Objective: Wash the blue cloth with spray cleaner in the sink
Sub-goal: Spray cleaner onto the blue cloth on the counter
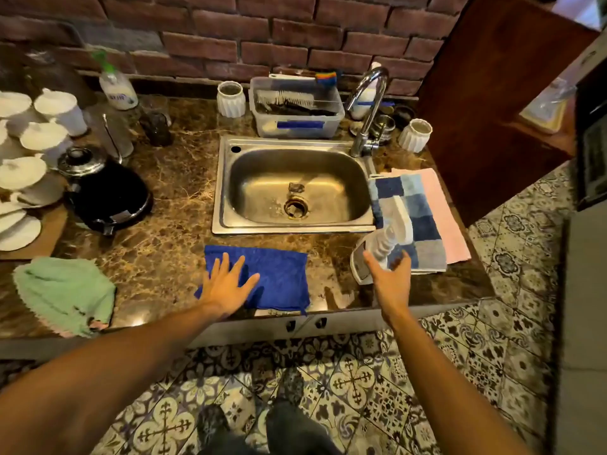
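Blue cloth (279,277) lies flat on the marble counter (170,224), near the front edge and just on the near side of the steel sink (295,188). My left hand (226,287) rests on the cloth's left part, fingers straight and spread wide, palm down. My right hand (391,277) is to the right, fingers loosely spread and gripping nothing; its fingertips are right at the spray cleaner bottle (381,244), but I cannot tell whether they touch it. That white bottle stands at the near right corner of the sink, its trigger head in front of a blue checked towel (414,211) that lies on a pink towel (443,208) on the right of the counter.

The sink basin holds no water that I can see, only a small dark piece by the drain. A chrome tap (368,110) rises at the sink's far right corner. Behind the sink sits a clear plastic tub (295,119) with brushes in it, with a white ribbed cup (231,100) on its left. On the left of the counter stand white cups (42,126), a black kettle (105,188) and, nearer, a green cloth (65,293).
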